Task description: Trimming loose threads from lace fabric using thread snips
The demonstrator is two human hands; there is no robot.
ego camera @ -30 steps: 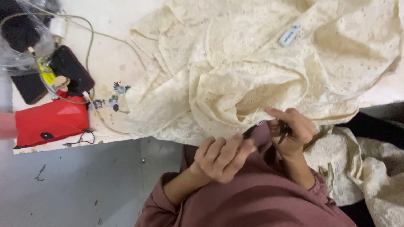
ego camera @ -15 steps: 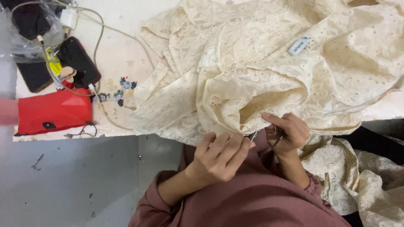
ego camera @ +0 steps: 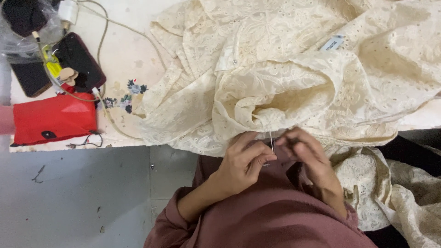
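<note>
A cream, lace-like eyelet fabric garment (ego camera: 294,78) lay bunched in deep folds on the white table top (ego camera: 133,50), its lower edge spilling over the table's near edge. A small pale label (ego camera: 331,43) showed on an upper fold, and a tiny button (ego camera: 234,61) sat left of it. A thin pale thread (ego camera: 271,142) ran straight down from the garment's hanging hem, taut and nearly upright, just below the table's near edge. More of the same cream cloth hung lower at the right, beyond the table's edge.
</note>
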